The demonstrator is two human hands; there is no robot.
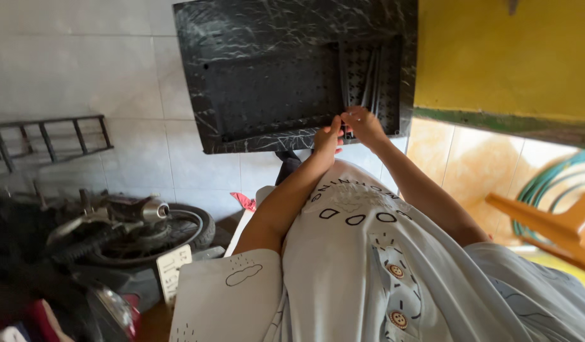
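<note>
A black, marble-patterned plastic panel (267, 82) with a recessed grid face leans against the white tiled wall ahead of me. Both my bare arms reach out to its lower right part. My left hand (328, 138) has its fingers closed on the panel's lower rim. Just beside it, my right hand (363, 123) pinches at the ribbed section near the rim. The two hands almost touch. Whether a small part sits between the fingertips is hidden. My pale printed garment (368, 266) fills the foreground.
A parked motorbike (134, 228) with a plate stands low at the left, under a metal rack (51, 136) on the wall. A yellow wall (508, 50), a coiled green hose (552, 183) and an orange chair frame (546, 225) are at the right. A red scrap (245, 201) lies below the panel.
</note>
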